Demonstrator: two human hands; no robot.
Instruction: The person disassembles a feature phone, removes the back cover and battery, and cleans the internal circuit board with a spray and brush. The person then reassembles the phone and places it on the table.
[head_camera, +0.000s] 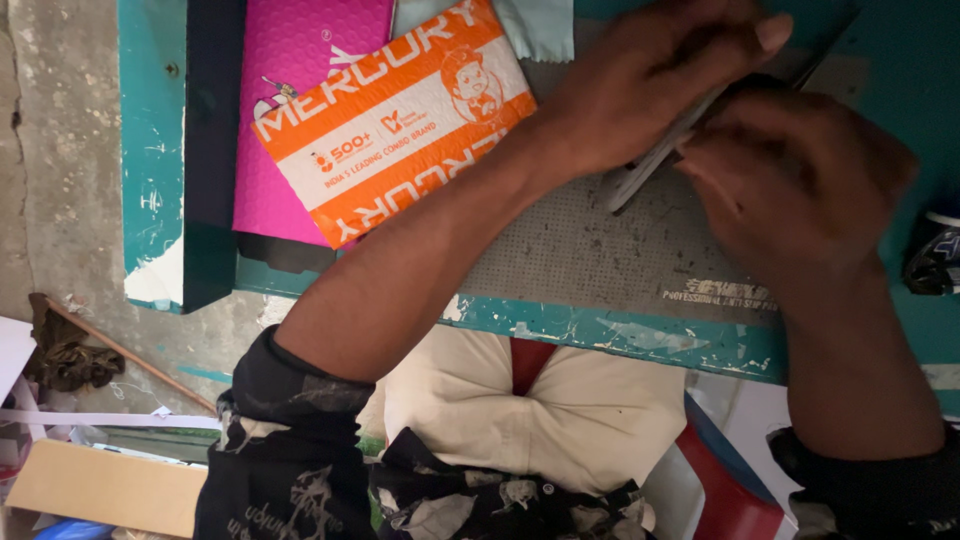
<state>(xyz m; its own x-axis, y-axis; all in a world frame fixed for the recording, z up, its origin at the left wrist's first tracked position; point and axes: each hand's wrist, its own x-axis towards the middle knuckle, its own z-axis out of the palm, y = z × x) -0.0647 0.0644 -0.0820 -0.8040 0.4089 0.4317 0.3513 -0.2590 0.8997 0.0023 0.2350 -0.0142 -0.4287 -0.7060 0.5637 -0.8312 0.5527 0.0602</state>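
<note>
Pinching a thin flat strip (665, 150) over the grey mat (590, 250) — left hand (660, 65) clamped on it, right hand (795, 185) closed at its end. Risk — strip slips or bends; orange mailer (395, 120) sits near.

Upper centre of the frame: one flat rectangular orange-and-white packet (395, 125) with a small cartoon figure, lying tilted on the counter (600, 330). Beneath it, upper left: a pink bubble-textured mailer (290, 60). Lower left of the frame, on the floor: a plain brown cardboard box (105, 487).
</note>
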